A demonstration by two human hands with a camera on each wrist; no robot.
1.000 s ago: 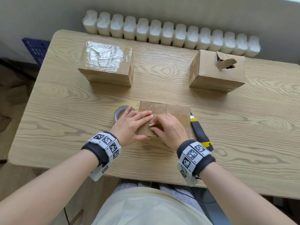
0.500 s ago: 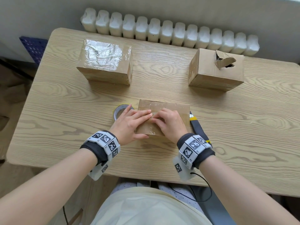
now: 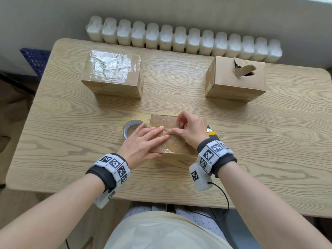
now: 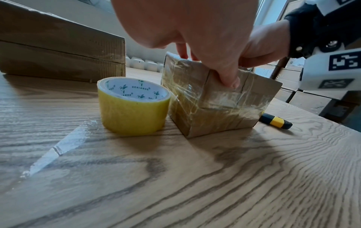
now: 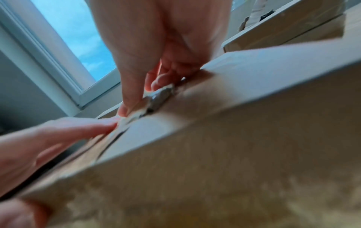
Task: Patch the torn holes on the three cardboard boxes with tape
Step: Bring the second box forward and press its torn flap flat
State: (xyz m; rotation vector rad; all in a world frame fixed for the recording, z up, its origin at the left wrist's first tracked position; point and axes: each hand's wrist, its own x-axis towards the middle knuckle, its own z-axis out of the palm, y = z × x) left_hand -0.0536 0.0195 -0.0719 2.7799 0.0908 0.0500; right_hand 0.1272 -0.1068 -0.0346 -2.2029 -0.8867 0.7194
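Left hand [image 3: 143, 141] flat, fingers straight, pressing small taped box [image 3: 179, 146], right hand [image 3: 190, 130] with curled fingers pinching tape on its top, tape roll [image 3: 132, 127] touching box's left side, open bench [image 3: 269, 150] to the right

Light wood-grain table [image 3: 269, 141] w/ rounded corners. Black-and-yellow utility knife [image 4: 276, 120] lies flat near the table's front edge, right of centre. White ribbed radiator [image 3: 183, 40] runs along the table's back edge, against a grey wall. Blue perforated crate [image 3: 35, 59] sits off the back-left corner. Window frame [image 5: 58, 61] w/ blue sky shows in right wrist view.
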